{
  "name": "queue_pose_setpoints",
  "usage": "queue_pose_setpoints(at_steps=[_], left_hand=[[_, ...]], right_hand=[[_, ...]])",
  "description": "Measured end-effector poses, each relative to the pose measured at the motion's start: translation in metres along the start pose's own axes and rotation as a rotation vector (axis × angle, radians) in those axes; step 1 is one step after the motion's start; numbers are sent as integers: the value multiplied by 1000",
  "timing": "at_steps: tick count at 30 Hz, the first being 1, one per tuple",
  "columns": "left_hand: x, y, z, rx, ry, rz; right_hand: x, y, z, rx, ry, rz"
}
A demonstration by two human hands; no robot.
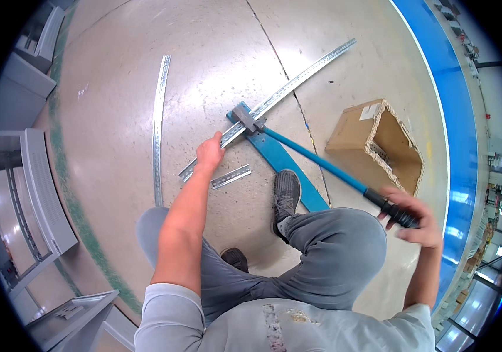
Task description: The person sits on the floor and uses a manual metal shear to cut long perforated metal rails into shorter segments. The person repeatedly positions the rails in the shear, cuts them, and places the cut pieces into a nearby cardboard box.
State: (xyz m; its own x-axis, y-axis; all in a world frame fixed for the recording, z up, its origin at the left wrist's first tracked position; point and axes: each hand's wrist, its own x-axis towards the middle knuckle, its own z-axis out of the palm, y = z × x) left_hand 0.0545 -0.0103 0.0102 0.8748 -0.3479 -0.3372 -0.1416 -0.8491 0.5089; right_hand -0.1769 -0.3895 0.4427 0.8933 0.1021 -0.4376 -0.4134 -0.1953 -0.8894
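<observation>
My left hand (210,154) is closed around a long slotted metal rail (304,77), near its lower-left end. The rail runs through the grey head (245,118) of a floor-standing lever cutter. Its flat blue-green base (289,167) lies on the floor, and my left shoe (286,193) rests against or over the base's edge. A long blue-green lever (321,161) reaches to the right and ends in a black grip. Around that grip curl the fingers of my right hand (420,217), slightly blurred. A short cut piece of rail (231,176) lies just below my left hand.
Another long rail (158,117) lies on the floor to the left. An open cardboard box (351,132) with ragged edges stands at the right, with something metallic inside. Grey metal cabinets (45,188) line the left side. A blue floor strip (447,76) runs along the right.
</observation>
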Motion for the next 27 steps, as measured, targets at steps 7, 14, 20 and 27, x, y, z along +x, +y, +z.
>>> queue_pose_setpoints(at_steps=[7,14,20,27], left_hand=[[2,-13,1,29,21,-10],[14,7,15,3,38,43],[4,-22,21,4,88,-19],[5,-12,25,-39,138,26]], right_hand=[[199,-128,57,-377,224,-583],[489,-180,99,-862,547,-751],[607,-139,203,-811,437,-589],[676,-112,206,-830,425,-505]])
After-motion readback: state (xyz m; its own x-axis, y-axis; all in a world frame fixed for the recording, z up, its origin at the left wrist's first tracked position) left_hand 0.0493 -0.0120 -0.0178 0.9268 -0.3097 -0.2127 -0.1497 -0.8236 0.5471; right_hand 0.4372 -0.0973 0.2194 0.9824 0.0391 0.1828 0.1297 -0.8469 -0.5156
